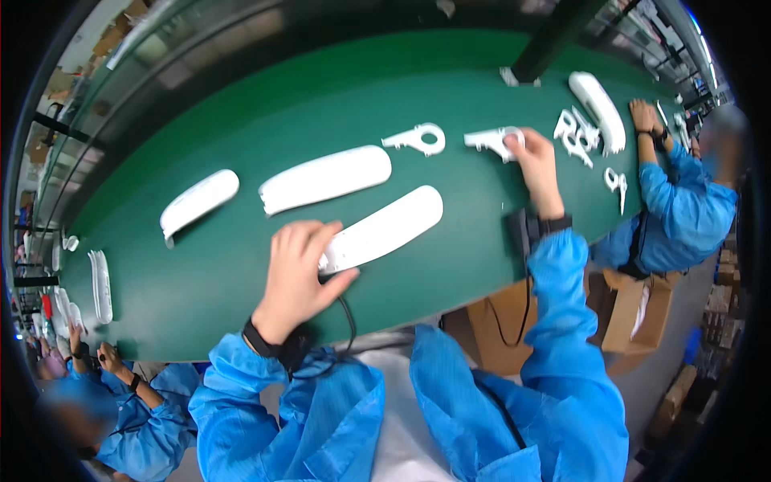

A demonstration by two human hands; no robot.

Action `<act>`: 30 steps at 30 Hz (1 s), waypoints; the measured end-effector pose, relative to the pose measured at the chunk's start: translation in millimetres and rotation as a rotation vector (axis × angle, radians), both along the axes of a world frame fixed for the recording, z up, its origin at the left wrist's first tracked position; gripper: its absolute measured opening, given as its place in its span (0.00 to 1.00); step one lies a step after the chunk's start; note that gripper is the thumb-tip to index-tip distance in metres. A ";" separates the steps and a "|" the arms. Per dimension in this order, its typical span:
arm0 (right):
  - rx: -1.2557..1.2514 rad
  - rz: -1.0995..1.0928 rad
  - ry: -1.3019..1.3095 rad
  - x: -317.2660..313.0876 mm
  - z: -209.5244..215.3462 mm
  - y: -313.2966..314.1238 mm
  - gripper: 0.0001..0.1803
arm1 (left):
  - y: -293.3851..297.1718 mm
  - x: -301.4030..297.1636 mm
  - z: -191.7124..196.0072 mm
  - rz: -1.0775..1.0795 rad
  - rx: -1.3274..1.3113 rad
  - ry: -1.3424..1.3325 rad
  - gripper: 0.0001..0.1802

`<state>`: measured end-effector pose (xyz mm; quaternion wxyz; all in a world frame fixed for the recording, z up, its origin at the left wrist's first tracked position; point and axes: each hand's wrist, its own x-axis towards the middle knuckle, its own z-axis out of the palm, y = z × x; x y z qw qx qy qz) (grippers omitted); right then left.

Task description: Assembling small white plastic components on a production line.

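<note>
The left hand (297,269) is laid flat, fingers loosely spread, on the near end of a long white plastic shell (384,227), which is pressed down on the green belt (241,136) near its front edge. The right hand (536,165) is stretched far out to the right, fingers curled around a small white bracket with a ring end (496,140), which is gripped at its right end on the belt. A second ring bracket (418,139) is seen just left of it, apart from it. Two more white shells (325,178) (199,202) are lined up behind and to the left of the held shell, none touching. A cluster of white brackets (574,132) and another shell (598,111) are placed further right, beside a co-worker's hand (642,115). Another co-worker's hands (108,357) are visible at lower left, near a white shell (100,285) lying on the belt. Cardboard boxes (634,309) are stacked under the belt's edge.
</note>
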<state>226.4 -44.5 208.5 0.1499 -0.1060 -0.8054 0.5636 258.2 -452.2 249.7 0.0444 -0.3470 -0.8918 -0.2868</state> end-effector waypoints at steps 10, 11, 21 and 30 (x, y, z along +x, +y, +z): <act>-0.456 0.286 0.159 4.6 99.2 -160.8 0.07 | 81.6 -71.5 125.1 -0.173 0.159 -0.453 0.20; -0.384 0.234 0.186 2.4 105.8 -158.4 0.07 | 87.7 -76.4 133.0 -0.183 0.167 -0.456 0.17; -0.431 0.095 0.065 60.1 -3.8 -44.6 0.18 | 58.6 -224.5 377.1 0.290 0.442 1.085 0.15; -0.551 -0.068 0.141 78.0 -35.1 -44.2 0.03 | 3.2 -382.6 388.3 0.644 0.109 0.717 0.31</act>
